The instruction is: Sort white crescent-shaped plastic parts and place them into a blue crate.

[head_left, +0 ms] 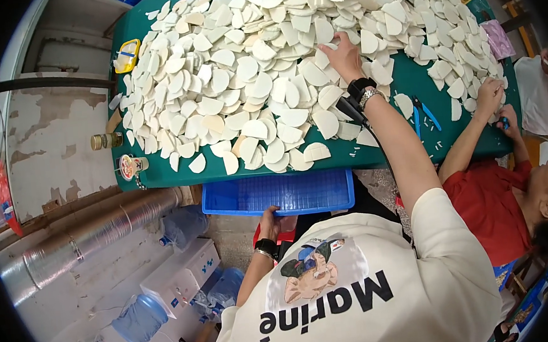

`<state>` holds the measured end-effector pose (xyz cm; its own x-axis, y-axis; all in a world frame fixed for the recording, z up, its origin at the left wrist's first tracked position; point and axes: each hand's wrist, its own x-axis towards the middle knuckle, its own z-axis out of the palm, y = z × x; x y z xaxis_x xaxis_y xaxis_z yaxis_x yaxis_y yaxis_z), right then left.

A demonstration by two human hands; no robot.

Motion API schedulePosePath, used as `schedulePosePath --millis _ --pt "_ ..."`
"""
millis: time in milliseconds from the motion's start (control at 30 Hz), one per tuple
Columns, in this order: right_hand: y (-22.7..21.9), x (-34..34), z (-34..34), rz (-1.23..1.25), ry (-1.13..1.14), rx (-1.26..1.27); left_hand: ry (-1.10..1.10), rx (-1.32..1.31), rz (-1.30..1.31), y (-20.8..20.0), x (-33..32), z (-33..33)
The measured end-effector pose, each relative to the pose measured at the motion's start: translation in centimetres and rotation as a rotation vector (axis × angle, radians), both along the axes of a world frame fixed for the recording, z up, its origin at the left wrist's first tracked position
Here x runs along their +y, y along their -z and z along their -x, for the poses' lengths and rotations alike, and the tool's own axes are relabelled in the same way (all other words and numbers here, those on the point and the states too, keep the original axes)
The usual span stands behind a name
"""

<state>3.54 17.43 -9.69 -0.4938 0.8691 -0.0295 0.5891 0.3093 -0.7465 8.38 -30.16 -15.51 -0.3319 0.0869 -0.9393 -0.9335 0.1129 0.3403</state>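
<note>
Pale half-moon pieces (220, 79) lie heaped across the upper middle of the frame, thin and matte, most with one straight edge and one rounded edge. Their colour runs from chalky white to warm cream, and they overlap like loose shingles on the dark green table (410, 75), whose surface looks smooth and flat.

The right hand (344, 58) reaches into the upper centre of the heap, thumb and forefinger against the pieces; whether its grip is closed on one I cannot tell. A dark strap and a metal-link watch (369, 97) circle that wrist. At lower centre, the left hand (269, 224) grips the near rim of a blue tray (279, 193), a shallow plastic rectangle with a gridded floor, just below the table's edge.

Right of the heap lie blue-handled pliers (426, 117) amid small white scraps. Farther right, a co-worker in a red shirt (490, 213) has both hands by more pieces, one holding a blue tool.

At the left, a yellow-rimmed container (127, 56), a glass jar (105, 141) and a printed cup (132, 166) stand near the table's edge. A crinkled silvery duct (91, 238) runs below a peeling, patchy panel (59, 145).
</note>
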Motion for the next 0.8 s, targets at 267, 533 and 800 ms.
schedulePosePath --millis 267,533,800 --pt "-0.3 1.3 1.4 0.184 0.162 0.003 -0.034 -0.025 0.043 0.4 0.0 -0.5" --pt "-0.6 4.7 1.6 0.109 0.036 -0.02 -0.033 0.04 0.037 0.1 0.1 -1.0" --pt "-0.6 4.9 2.4 -0.087 0.055 -0.137 -0.053 -0.053 0.087 0.8 0.4 -1.0"
